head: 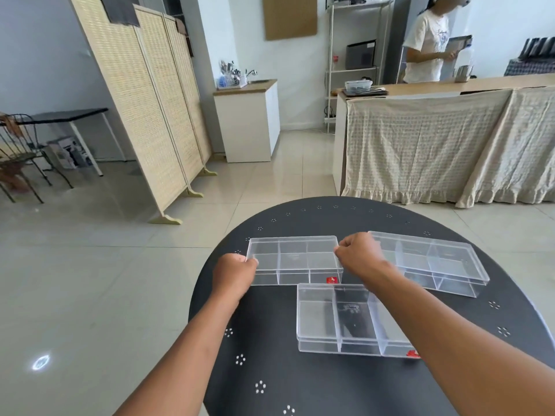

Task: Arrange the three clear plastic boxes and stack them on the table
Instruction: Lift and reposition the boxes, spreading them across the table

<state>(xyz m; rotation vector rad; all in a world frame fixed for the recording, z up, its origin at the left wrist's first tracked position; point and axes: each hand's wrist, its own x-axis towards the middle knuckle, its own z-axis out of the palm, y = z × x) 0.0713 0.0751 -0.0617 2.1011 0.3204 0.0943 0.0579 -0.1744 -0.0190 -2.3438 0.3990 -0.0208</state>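
Note:
Three clear plastic boxes with inner dividers lie flat on a round black table (270, 370). The far left box (294, 261) is gripped at both short ends: my left hand (235, 273) pinches its left edge and my right hand (359, 252) pinches its right edge. A second box (432, 262) lies angled at the far right, just behind my right hand. The third box (342, 319) sits nearest me, partly under my right forearm, its far edge touching the held box. Red stickers mark the near right corners of the left and near boxes.
The table's rim falls away to a tiled floor (90, 280) on the left. A folding wicker screen (144, 100) stands at the left, a cloth-draped counter (435, 145) behind the table, and a person (429, 46) stands beyond it.

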